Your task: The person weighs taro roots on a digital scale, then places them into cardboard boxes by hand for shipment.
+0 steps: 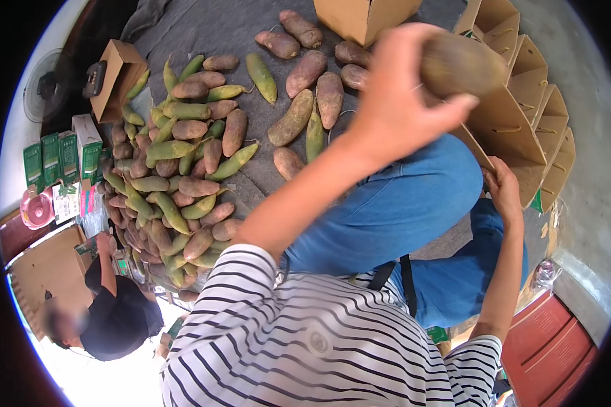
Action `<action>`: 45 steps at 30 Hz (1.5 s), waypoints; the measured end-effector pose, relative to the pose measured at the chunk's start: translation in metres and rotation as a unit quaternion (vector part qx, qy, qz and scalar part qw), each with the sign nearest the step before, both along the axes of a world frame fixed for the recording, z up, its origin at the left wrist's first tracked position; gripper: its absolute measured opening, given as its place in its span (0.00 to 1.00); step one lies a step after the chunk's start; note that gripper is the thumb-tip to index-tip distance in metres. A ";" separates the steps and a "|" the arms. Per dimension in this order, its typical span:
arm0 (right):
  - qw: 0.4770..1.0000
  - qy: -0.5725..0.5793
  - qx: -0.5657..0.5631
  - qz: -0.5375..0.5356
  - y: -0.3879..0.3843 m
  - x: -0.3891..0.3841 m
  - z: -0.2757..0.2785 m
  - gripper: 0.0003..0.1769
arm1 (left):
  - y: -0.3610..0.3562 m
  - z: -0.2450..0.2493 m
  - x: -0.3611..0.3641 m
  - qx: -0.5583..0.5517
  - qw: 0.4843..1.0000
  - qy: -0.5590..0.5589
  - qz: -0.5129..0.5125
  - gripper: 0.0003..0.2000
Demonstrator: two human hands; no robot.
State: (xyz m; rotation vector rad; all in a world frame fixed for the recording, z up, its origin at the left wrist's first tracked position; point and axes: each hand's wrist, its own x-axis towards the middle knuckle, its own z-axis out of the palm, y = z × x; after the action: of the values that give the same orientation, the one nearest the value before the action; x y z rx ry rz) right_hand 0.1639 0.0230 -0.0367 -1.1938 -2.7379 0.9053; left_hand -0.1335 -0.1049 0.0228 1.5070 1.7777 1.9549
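My left hand (404,102) is raised over my knee, its fingers and thumb wrapped round a thick brownish-green radish (463,64). The radish is blurred by motion and hangs beside the open cardboard boxes. My right hand (504,186) grips the near edge of the closest cardboard box (502,129), with some fingertips hidden behind the board. Several loose radishes, reddish and green, lie on the dark ground sheet to the left of my raised hand, among them a reddish one (330,100) and a mottled one (291,118).
A large heap of green and reddish radishes (173,169) fills the left. More open boxes (553,129) stand in a row at right, and another box (366,17) is ahead. At lower left a person in dark clothes (123,315) works near green cartons (51,159). A fan (46,85) stands behind.
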 end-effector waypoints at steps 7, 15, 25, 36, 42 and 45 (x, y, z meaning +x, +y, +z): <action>1.000 0.012 0.005 -0.008 0.000 0.001 -0.001 0.14 | 0.003 -0.020 0.006 -0.099 0.991 0.009 -0.090 0.21; 1.000 -0.004 -0.010 -0.001 0.007 0.002 -0.003 0.13 | -0.159 -0.205 -0.083 -0.477 0.876 0.005 0.076 0.22; 1.000 -0.014 -0.018 -0.002 0.005 -0.003 0.000 0.12 | -0.338 -0.289 -0.212 -0.675 0.641 -0.043 0.363 0.31; 1.000 -0.011 -0.015 -0.017 0.001 -0.005 0.001 0.11 | -0.395 -0.346 -0.263 -0.647 0.645 -0.217 0.343 0.50; 0.999 -0.016 -0.028 -0.031 0.003 -0.008 0.001 0.11 | -0.355 -0.339 -0.238 -0.702 0.545 -0.213 0.407 0.49; 1.000 -0.016 -0.019 -0.015 0.003 -0.009 0.001 0.11 | -0.393 -0.409 -0.260 -0.639 0.588 -0.255 0.426 0.46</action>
State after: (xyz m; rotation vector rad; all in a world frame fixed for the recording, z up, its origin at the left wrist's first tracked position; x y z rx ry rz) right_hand 0.1545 0.0258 -0.0357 -1.2631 -2.7301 0.9476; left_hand -0.3935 -0.4979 -0.3863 -0.4222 2.6296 0.4203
